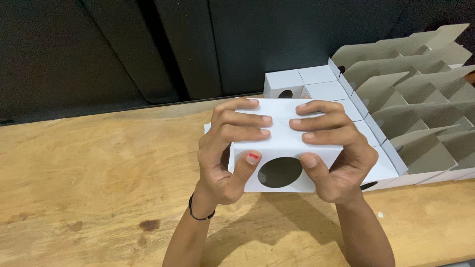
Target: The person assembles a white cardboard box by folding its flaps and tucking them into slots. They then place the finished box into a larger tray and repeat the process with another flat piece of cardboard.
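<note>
Between both hands, above a wooden table (89,163): a white cardboard box (284,148) with an oval hole (280,172) cut in its near face, held clear of the tabletop. Left hand (228,151) clamped on the box's left end, fingers curled over the top panel, thumb pressed on the near face just left of the hole; thin dark band (200,213) around the wrist. Right hand (332,153) clamped on the right end in mirror fashion, fingers over the top, thumb beside the hole's right edge. Fingertips of the two hands near each other on the top panel, not touching. Beyond and to the right of the right hand: a row of white folded boxes (316,84) of the same kind, then upright grey-brown cardboard dividers (420,94) standing in rows. Beyond both hands: dark wall panels (148,44).
</note>
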